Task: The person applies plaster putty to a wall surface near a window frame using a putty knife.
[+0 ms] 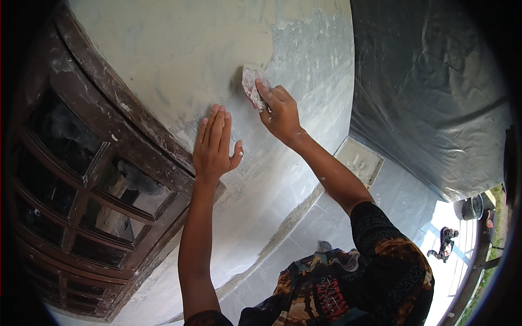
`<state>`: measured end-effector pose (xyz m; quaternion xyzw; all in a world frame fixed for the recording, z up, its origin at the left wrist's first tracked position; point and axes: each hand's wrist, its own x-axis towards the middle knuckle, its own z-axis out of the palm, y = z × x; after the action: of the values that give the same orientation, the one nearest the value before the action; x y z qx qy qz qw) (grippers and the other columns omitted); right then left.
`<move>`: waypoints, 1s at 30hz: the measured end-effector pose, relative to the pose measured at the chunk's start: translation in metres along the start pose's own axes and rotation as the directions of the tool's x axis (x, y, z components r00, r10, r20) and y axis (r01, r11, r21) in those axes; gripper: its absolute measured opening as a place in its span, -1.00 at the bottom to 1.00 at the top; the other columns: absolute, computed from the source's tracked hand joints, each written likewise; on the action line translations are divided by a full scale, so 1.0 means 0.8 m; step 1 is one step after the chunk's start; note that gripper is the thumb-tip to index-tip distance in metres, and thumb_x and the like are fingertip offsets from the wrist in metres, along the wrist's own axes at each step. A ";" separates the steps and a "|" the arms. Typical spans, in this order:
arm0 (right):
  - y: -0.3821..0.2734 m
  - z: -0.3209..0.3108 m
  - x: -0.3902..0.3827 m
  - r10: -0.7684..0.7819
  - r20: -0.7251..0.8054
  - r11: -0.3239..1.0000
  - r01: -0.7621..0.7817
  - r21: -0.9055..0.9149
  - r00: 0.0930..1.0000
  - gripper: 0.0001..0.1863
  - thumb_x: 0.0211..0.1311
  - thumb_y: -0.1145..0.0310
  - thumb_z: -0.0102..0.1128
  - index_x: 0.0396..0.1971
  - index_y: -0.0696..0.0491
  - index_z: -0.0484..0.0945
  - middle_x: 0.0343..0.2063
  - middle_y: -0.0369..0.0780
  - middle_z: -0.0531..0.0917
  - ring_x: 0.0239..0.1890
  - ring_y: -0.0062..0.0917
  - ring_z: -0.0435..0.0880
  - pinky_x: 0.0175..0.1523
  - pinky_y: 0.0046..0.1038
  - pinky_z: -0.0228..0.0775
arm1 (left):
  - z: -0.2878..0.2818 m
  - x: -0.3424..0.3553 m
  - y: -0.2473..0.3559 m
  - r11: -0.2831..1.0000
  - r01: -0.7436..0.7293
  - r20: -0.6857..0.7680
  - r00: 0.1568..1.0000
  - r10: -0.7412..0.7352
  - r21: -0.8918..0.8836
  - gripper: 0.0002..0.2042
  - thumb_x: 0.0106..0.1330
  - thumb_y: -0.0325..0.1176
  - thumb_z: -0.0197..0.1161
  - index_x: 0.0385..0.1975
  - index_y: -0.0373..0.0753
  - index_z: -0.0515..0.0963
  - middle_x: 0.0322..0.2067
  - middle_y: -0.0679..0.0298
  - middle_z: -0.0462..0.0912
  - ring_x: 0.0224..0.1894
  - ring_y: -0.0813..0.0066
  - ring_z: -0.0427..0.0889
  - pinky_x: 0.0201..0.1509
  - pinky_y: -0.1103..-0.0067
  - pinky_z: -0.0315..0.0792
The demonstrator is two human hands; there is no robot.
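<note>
While our left hand [213,145] lies open and flat on the plastered wall [185,49], holding nothing, our right hand [281,113], farther up and to the right, pinches a small sanding pad [252,86] tilted up-left against the wall.

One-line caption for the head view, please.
Right hand presses a folded piece of sandpaper against the pale plastered wall while the left hand lies flat beside a dark wooden window frame.

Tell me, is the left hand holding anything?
No, the left hand lies flat and open on the wall; only the right hand holds a pad.
</note>
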<state>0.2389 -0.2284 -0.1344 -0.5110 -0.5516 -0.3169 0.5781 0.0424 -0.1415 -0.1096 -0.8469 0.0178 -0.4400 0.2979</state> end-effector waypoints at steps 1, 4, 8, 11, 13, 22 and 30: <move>0.015 -0.010 0.025 0.025 -0.077 0.997 -0.030 -0.065 0.997 -0.23 -0.18 0.71 0.21 0.22 0.06 0.48 -0.40 -0.18 0.62 -0.32 -0.28 0.56 -0.20 -0.32 0.50 | 0.003 0.002 0.001 1.000 -0.006 -0.010 1.000 0.006 -0.005 -0.42 0.32 -0.25 0.06 0.27 -0.52 0.30 0.30 -0.10 0.35 0.37 0.00 0.34 0.43 0.17 0.19; 0.062 -0.016 0.084 -0.002 -0.237 0.977 -0.048 -0.209 0.971 -0.29 -0.13 0.69 0.21 0.20 0.09 0.50 -0.40 -0.14 0.63 -0.32 -0.26 0.56 -0.17 -0.30 0.47 | 0.007 0.002 0.003 1.000 -0.010 -0.022 1.000 0.010 -0.009 -0.42 0.31 -0.26 0.06 0.27 -0.52 0.30 0.30 -0.10 0.34 0.37 0.00 0.33 0.44 0.17 0.18; 0.078 0.007 0.057 -0.022 -0.142 0.965 -0.016 -0.261 0.990 -0.26 -0.13 0.68 0.22 0.23 0.15 0.44 -0.34 -0.14 0.64 -0.26 -0.24 0.57 -0.10 -0.29 0.49 | 0.011 0.002 0.003 1.000 -0.006 -0.021 1.000 0.006 -0.002 -0.42 0.30 -0.26 0.06 0.27 -0.52 0.30 0.30 -0.10 0.34 0.37 0.00 0.33 0.44 0.17 0.18; 0.030 0.019 -0.011 0.038 -0.032 0.988 -0.043 -0.149 0.999 -0.26 -0.10 0.66 0.25 0.24 0.16 0.42 -0.39 -0.14 0.62 -0.29 -0.28 0.58 -0.15 -0.32 0.51 | 0.005 -0.005 -0.002 1.000 0.004 -0.012 1.000 -0.004 0.012 -0.41 0.31 -0.25 0.05 0.26 -0.52 0.31 0.29 -0.10 0.35 0.37 0.01 0.34 0.44 0.18 0.18; 0.014 0.007 -0.006 0.031 0.007 0.997 -0.030 -0.077 0.999 -0.28 -0.09 0.65 0.26 0.24 0.16 0.43 -0.41 -0.13 0.62 -0.31 -0.30 0.59 -0.17 -0.33 0.51 | 0.003 -0.004 -0.001 1.000 -0.001 -0.007 1.000 0.001 0.012 -0.41 0.30 -0.25 0.05 0.26 -0.52 0.31 0.29 -0.09 0.35 0.37 0.01 0.34 0.44 0.18 0.18; 0.059 0.011 0.061 0.009 -0.099 0.960 -0.037 -0.278 0.995 -0.23 -0.12 0.64 0.29 0.26 0.21 0.38 -0.27 -0.09 0.66 -0.14 -0.20 0.57 -0.04 -0.25 0.50 | 0.007 0.002 0.004 1.000 0.005 -0.017 1.000 -0.005 0.000 -0.41 0.29 -0.25 0.06 0.26 -0.53 0.31 0.28 -0.10 0.36 0.37 0.01 0.35 0.44 0.19 0.18; 0.003 -0.014 0.057 0.118 -0.143 0.990 -0.127 -0.055 0.983 -0.30 -0.10 0.67 0.24 0.21 0.17 0.46 -0.45 -0.11 0.61 -0.32 -0.24 0.59 -0.16 -0.28 0.48 | 0.004 -0.002 0.000 1.000 -0.009 -0.016 1.000 0.009 0.004 -0.41 0.30 -0.25 0.06 0.26 -0.54 0.30 0.29 -0.10 0.35 0.37 0.01 0.34 0.45 0.19 0.15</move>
<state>0.2536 -0.2291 -0.0895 -0.5388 -0.4669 -0.3332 0.6169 0.0443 -0.1398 -0.1123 -0.8427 0.0229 -0.4453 0.3015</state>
